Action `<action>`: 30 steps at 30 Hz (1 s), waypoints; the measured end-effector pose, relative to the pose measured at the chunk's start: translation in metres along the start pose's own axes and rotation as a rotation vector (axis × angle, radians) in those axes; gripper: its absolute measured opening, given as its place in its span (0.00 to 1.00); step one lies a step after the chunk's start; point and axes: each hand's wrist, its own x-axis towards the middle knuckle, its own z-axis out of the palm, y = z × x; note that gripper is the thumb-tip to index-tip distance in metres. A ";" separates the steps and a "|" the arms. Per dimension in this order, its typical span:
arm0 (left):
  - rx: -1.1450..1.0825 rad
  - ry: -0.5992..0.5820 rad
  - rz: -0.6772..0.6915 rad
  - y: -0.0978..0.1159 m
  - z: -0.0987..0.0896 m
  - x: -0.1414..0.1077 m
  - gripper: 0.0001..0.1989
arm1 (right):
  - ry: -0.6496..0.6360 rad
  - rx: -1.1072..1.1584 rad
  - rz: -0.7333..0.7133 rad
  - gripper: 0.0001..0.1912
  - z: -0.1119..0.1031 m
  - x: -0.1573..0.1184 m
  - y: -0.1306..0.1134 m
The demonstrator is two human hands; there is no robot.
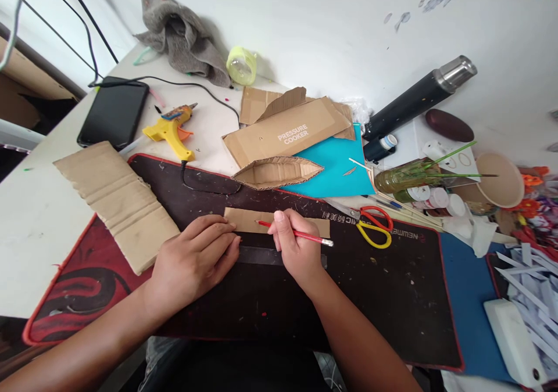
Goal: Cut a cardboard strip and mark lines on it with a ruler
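Observation:
A narrow cardboard strip [246, 220] lies flat on the dark desk mat. My left hand [192, 258] is closed over the strip's left end, its fingers together and pressing it down. In my right hand [299, 247] is a red pencil [307, 237], pinched between thumb and fingers, its tip at the strip's surface. Just below the strip lies a dark, see-through flat strip like a ruler [261, 256], partly hidden by both hands. Behind the strip rests a boat-shaped cardboard piece [279, 173] with pointed ends and low walls.
Scissors [375, 226] with red and yellow handles lie right. Left are a cardboard sheet [117, 200], yellow glue gun [172, 132] with cord, and black phone [114, 112]. Behind are printed cardboard [288, 130], a blue sheet [335, 165], and a black flask [418, 97].

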 end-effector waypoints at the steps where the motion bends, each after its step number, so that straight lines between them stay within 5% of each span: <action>1: -0.003 0.002 -0.004 0.000 0.000 0.000 0.04 | 0.001 -0.001 0.003 0.31 0.000 0.000 0.000; 25: 0.031 0.024 0.000 0.000 0.002 0.000 0.04 | 0.006 0.021 -0.019 0.29 0.003 -0.001 0.004; 30: 0.037 0.027 0.013 -0.002 0.004 -0.002 0.04 | 0.054 0.177 -0.031 0.29 0.004 -0.002 0.006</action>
